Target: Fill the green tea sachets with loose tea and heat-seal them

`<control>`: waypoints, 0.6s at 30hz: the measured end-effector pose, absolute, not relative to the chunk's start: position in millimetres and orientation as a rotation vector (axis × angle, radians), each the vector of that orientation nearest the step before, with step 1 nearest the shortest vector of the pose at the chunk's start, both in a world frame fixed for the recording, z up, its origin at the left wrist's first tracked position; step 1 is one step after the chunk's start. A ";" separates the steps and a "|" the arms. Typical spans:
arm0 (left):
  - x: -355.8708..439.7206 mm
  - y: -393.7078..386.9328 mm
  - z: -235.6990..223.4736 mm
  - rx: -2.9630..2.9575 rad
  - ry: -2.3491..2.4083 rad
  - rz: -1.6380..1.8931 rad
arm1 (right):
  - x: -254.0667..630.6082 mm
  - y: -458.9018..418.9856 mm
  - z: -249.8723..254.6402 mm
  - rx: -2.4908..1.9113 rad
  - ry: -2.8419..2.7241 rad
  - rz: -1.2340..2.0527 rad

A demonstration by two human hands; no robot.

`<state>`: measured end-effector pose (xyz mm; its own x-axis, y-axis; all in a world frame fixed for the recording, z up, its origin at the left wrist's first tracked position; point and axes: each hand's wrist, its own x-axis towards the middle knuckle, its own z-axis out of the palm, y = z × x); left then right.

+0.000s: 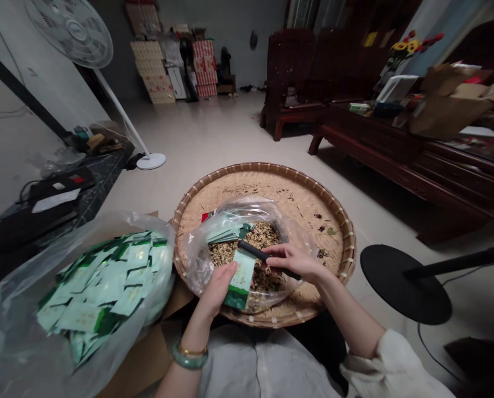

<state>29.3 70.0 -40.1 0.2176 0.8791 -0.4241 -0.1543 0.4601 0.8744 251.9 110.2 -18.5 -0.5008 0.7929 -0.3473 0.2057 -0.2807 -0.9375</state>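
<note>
My left hand (221, 284) is closed on a light and dark green packet (242, 276), held tilted over an open clear plastic bag (199, 271). My right hand (290, 261) grips a slim black bar-shaped tool (253, 250), whose far end lies across the packet's top edge. Whether the tool touches the packet I cannot tell. Loose brown dried flakes (267, 233) fill the bag. Flat green packets (224, 233) lie at its left inside. The bag rests in a round woven bamboo tray (238, 179) in front of me.
At left, a large clear bag (12, 309) holds many green packets (118, 271) above a cardboard box (141, 359). A white standing fan (151, 161) is beyond it. A black round stand base (404, 284) sits right of the tray, near a dark wooden table (396, 149).
</note>
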 end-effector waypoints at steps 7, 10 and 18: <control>23.7 69.5 -35.3 0.814 1.133 0.876 | 260.4 117.2 -47.7 -1.535 -1.947 1.109; 26.6 68.4 -35.7 0.852 1.127 0.836 | 248.9 115.6 -44.9 -1.542 -2.068 0.909; 34.2 65.0 -33.8 1.021 1.095 0.772 | 194.6 107.9 -24.2 -1.274 -1.932 0.992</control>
<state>34.2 65.0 -33.8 0.2951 0.8942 -0.3367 -0.0167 0.3572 0.9339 194.6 107.9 -24.2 -0.3480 0.9335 0.0868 0.4731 0.2548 -0.8434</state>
